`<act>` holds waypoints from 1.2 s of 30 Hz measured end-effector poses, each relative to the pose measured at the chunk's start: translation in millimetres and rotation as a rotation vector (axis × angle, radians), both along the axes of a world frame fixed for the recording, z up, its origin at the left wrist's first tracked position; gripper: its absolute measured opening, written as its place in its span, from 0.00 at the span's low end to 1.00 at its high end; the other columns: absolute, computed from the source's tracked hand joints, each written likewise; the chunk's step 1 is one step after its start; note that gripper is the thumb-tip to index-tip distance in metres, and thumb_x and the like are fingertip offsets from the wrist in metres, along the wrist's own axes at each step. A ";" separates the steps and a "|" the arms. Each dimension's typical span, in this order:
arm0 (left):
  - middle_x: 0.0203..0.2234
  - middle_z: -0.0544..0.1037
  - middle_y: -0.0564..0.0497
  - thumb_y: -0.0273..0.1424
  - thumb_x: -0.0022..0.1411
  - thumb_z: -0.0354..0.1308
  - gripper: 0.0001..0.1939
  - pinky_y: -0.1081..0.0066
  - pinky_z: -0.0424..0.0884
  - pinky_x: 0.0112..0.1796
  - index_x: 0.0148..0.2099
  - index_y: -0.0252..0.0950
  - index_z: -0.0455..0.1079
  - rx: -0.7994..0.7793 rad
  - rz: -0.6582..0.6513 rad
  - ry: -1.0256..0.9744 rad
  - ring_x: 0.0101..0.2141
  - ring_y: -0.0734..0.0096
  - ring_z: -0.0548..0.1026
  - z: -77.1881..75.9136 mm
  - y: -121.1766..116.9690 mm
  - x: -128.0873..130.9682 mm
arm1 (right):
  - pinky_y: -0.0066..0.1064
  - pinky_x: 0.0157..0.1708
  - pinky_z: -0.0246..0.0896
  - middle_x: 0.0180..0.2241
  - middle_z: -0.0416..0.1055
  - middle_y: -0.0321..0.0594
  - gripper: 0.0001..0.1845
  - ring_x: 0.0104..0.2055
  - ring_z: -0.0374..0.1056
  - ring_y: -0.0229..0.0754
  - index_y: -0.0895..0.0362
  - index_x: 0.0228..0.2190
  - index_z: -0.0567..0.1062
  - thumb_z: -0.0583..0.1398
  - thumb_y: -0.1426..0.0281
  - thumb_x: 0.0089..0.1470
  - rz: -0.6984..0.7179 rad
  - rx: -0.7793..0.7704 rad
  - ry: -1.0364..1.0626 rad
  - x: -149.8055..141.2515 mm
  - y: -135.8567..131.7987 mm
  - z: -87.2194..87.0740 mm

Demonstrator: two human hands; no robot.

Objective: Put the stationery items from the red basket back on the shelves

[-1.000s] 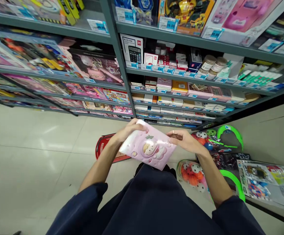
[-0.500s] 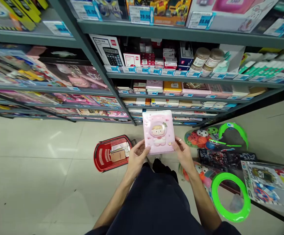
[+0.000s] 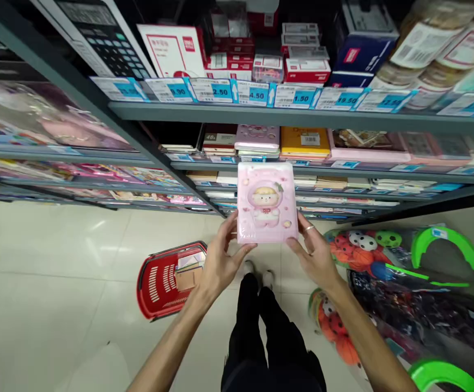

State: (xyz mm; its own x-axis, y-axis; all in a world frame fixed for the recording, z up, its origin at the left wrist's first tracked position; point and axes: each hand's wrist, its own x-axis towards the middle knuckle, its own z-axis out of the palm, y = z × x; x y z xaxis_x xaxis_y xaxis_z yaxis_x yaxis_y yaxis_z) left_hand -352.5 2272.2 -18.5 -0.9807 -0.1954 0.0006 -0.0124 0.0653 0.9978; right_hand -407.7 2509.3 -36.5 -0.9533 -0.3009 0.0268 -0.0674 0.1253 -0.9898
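Both hands hold a pink notebook (image 3: 266, 202) with a cartoon child on its cover, upright and facing me, in front of the shelves. My left hand (image 3: 219, 260) grips its lower left edge, fingers curled round it. My right hand (image 3: 316, 255), with a ring on one finger, grips the lower right edge. Just above and behind the notebook, a stack of similar pink notebooks (image 3: 257, 140) lies on a grey shelf (image 3: 343, 170).
A red shopping basket (image 3: 167, 280) with a few items stands on the tiled floor at lower left. Bags of toy balls (image 3: 357, 249) and green hoops (image 3: 449, 245) lie at right. Upper shelves carry calculators (image 3: 98, 38), small boxes and blue price tags (image 3: 257, 93).
The hands turned the notebook from flat to upright and raised it toward the shelf. The view has moved closer to the shelves.
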 end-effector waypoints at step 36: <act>0.49 0.79 0.41 0.59 0.62 0.67 0.40 0.43 0.58 0.66 0.67 0.40 0.71 -0.615 0.163 0.423 0.64 0.40 0.64 -29.7 -77.8 -236.8 | 0.66 0.69 0.52 0.58 0.74 0.49 0.33 0.66 0.64 0.65 0.49 0.70 0.67 0.59 0.50 0.70 -0.143 0.515 0.727 -220.8 -72.2 -4.1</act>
State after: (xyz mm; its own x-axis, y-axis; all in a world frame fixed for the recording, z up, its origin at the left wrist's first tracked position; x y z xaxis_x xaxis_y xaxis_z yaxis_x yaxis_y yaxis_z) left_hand -589.3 2194.4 -48.1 -0.8315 -0.1808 0.5253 0.3055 0.6410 0.7041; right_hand -628.5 2437.1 -40.6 -0.7828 -0.3221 0.5324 -0.6045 0.5966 -0.5279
